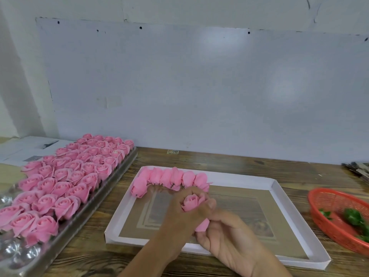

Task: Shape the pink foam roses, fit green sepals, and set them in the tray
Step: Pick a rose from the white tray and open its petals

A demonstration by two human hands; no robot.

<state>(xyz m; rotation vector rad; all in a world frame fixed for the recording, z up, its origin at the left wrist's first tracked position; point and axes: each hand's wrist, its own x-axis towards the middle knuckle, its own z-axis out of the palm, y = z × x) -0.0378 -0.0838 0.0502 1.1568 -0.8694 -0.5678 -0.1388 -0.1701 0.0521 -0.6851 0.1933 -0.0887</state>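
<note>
I judge it mostly done: clear plastic tray (pixel 119 172) at left nearly full of shaped pink foam roses (pixel 65 176), my left hand (pixel 179 212) and right hand (pixel 229 236) fingers curled round another pink rose (pixel 192 202), seven unshaped buds (pixel 171 179) waiting in the white cardboard box lid (pixel 289 226), green sepals (pixel 353 216) in the red mesh basket (pixel 323 216).

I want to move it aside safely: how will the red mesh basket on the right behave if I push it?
The red mesh basket probably slides easily: it looks like thin plastic holding only a few green sepals. Its low, wide shape should resist tipping, though the rim may flex.
</note>
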